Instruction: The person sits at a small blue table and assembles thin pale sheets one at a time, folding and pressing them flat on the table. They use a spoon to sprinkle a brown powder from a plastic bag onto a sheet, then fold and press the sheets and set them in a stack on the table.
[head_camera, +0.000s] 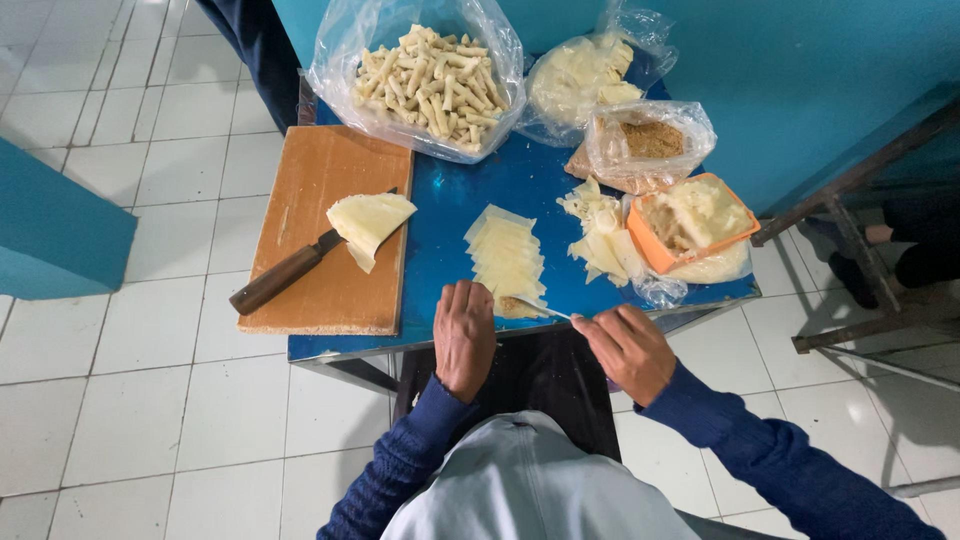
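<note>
The left hand (463, 338) rests knuckles-up at the near edge of the small blue tabletop (440, 225), fingers curled together and pressing down on the near end of a fanned stack of thin pale yellow pastry sheets (507, 255). The fingertips are tucked under the hand, so what they touch cannot be made out. The right hand (630, 350) is closed in a pinch around the handle of a thin metal spoon (540, 309), whose tip reaches a small brown dab of filling (517, 303) on the nearest sheet; the handle is mostly hidden inside the fist.

To the left lies a brown wooden cutting board (320, 200) carrying a folded wedge of pale dough (368, 225) that covers the blade of a wooden-handled knife (280, 278). At the far side, a clear plastic bag of finished pale rolls (428, 75) stands open, beside a second clear bag of round pale sheets (580, 75) (its contents blurred by the plastic) and a smaller bag of brown crumbly filling (650, 140). An orange plastic tub (650, 245) of pale scraps sits at the right, with loose dough trimmings (600, 240) just beside it.

Another person's dark trouser leg (255, 45) is cut off at the top edge, and a foot (880, 235) shows at the right.
</note>
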